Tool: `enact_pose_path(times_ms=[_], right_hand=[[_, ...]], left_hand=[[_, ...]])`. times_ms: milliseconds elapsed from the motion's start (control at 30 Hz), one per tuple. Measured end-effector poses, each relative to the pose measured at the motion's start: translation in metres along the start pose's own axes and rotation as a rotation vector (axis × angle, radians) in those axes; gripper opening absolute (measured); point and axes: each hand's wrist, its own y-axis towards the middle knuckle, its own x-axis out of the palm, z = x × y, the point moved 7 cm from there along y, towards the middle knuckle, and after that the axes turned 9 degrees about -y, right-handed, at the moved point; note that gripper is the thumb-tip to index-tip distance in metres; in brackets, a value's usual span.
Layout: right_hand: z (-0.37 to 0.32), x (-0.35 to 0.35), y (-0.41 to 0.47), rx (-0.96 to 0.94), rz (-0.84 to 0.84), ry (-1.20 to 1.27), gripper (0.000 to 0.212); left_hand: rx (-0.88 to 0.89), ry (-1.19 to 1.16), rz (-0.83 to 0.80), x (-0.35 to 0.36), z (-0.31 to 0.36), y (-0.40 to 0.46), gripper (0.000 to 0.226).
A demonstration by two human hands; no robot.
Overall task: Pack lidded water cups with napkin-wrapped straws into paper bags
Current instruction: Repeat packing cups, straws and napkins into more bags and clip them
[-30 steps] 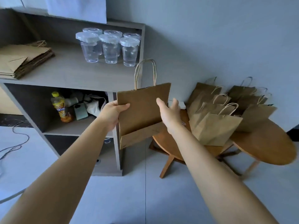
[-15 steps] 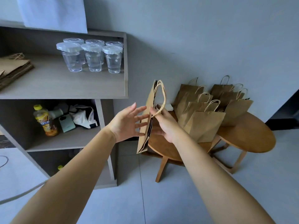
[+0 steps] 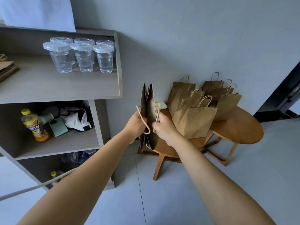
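Observation:
I hold a folded brown paper bag edge-on in front of me, above the floor beside the shelf. My left hand grips its left side and my right hand grips its right side; the twine handles loop down over my fingers. The bag's panels are slightly parted at the top. Several clear lidded water cups stand on the top shelf at upper left. Several brown paper bags stand upright on a round wooden table to the right.
A grey shelf unit fills the left. A stack of flat paper bags lies at its far left edge. The lower shelf holds a yellow drink bottle, a green phone and a white cloth. Grey wall behind, tiled floor below.
The view has shifted right and down. The bag turned from flat-on to edge-on. My left hand, open beside it half a second ago, now grips it, and both hands hold its sides.

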Motion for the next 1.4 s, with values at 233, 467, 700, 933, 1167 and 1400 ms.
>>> enact_pose_path(times_ms=[233, 467, 700, 933, 1167, 1400], right_hand=[[0.0, -0.004, 0.001, 0.135, 0.153, -0.176, 0.02], [0.006, -0.024, -0.003, 0.25, 0.215, -0.934, 0.024], [0.024, -0.041, -0.001, 0.389, 0.3, -0.986, 0.025], [0.041, -0.018, 0.018, 0.425, 0.164, -0.744, 0.032], [0.062, -0.017, 0.049, 0.46, 0.121, -0.713, 0.009], [0.105, -0.047, 0.114, 0.51, 0.054, -0.699, 0.009]], left_hand=[[0.112, 0.363, 0.053, -0.001, 0.006, -0.007, 0.026], [0.085, 0.86, 0.027, -0.031, -0.006, 0.005, 0.032], [-0.182, 0.917, 0.126, -0.08, -0.023, 0.017, 0.022], [-0.219, 0.742, 0.049, -0.078, -0.039, 0.026, 0.009], [-0.216, 0.572, -0.009, -0.067, -0.053, 0.058, 0.028], [-0.298, 0.66, -0.046, -0.04, -0.073, 0.125, 0.033]])
